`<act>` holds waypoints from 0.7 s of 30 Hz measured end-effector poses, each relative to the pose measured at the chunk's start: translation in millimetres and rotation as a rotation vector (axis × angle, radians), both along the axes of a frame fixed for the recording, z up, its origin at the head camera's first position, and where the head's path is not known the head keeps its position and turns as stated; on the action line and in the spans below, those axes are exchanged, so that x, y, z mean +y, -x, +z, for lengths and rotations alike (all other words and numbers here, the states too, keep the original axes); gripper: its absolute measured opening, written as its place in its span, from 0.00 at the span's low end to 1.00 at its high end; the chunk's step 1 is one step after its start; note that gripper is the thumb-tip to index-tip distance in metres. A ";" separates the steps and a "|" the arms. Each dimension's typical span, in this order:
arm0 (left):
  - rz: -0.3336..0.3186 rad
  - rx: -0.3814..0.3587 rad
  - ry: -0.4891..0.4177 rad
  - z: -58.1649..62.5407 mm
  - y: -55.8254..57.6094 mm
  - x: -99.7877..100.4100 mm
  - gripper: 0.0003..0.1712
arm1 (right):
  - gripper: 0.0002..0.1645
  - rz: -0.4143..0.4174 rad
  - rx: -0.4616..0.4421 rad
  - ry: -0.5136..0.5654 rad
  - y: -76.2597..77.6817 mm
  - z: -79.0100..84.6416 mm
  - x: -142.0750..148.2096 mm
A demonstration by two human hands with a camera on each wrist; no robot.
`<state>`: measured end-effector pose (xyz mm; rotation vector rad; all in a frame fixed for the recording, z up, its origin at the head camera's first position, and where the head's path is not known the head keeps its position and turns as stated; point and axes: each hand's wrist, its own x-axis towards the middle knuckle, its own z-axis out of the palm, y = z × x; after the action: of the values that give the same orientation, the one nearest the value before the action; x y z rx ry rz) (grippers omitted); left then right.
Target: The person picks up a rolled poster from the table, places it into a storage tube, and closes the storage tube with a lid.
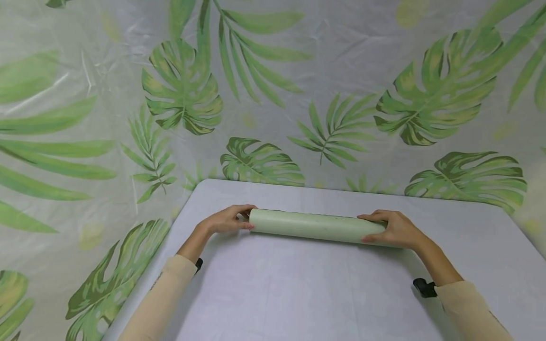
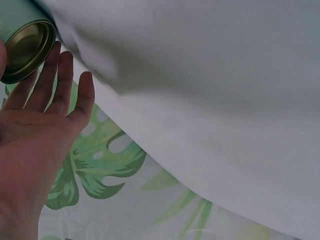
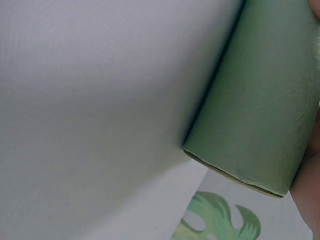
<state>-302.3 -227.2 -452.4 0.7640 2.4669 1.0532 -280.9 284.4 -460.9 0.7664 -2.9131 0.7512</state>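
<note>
A long pale green tube (image 1: 307, 226) lies crosswise over the white table, near its far edge. In the left wrist view its end shows a recessed, gold-coloured metal cap (image 2: 31, 46). My left hand (image 1: 227, 219) holds that end, thumb on the near side and fingertips at the far rim. Toward the opposite end, my right hand (image 1: 395, 228) grips the tube from above, its thumb along the near side and its fingers over the top. Creases run across the green surface (image 3: 260, 100) in the right wrist view, where only a little of the hand shows at the edge.
The white table (image 1: 294, 289) has rounded far corners. Behind and beside it hangs a pale sheet (image 1: 264, 118) printed with green leaves. A black band (image 1: 425, 287) sits at the right wrist, and another dark piece (image 1: 198, 264) shows at the left.
</note>
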 end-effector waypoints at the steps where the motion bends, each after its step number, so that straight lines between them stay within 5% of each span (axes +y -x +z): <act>1: 0.000 -0.008 0.000 0.7 0.3 -0.6 0.34 | 0.40 -0.004 -0.009 -0.003 0.0 0.0 -0.3; 13: 0.030 -0.021 -0.016 -3.8 1.4 -12.9 0.37 | 0.41 -0.023 -0.052 0.005 3.5 -1.2 -10.9; 21: 0.061 -0.044 -0.013 -9.2 2.5 -14.7 0.42 | 0.44 -0.019 0.048 -0.011 4.7 -2.7 -8.8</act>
<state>-304.9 -241.9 -461.6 0.6653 2.4625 1.0964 -285.7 275.6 -463.6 0.7464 -2.8799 0.7065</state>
